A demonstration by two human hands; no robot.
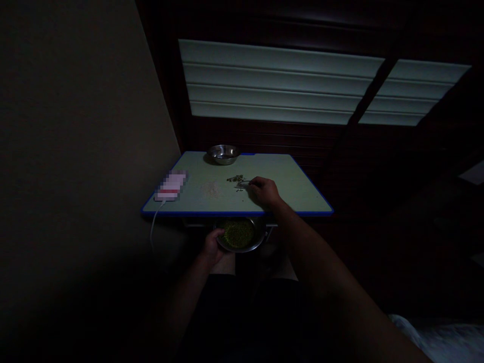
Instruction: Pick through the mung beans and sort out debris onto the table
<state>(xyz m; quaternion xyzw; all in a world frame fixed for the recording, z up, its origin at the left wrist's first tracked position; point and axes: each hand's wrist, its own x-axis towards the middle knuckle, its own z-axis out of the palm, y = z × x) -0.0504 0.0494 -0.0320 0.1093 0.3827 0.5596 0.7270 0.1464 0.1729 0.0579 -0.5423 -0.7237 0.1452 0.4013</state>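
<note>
- Our right hand (263,190) is closed on a spoon (244,184), fingers pinched round its handle, the head pointing to nine o'clock over the table (298,189).
- From that grip, we see a spill (236,178) of dark green bits at ten o'clock, close by the spoon's head.
- Farther out at nine o'clock from the grip we have a pale heap (212,190), apart from the spill.
- Our left hand (215,246) grips the near bowl (258,234) by its rim, thumb over the edge; the bowl lies at two o'clock from this hand, below the table's front edge.
- Green grains (239,234) sit inside it.
- Toward eleven o'clock on the table we see a steel dish (224,155).
</note>
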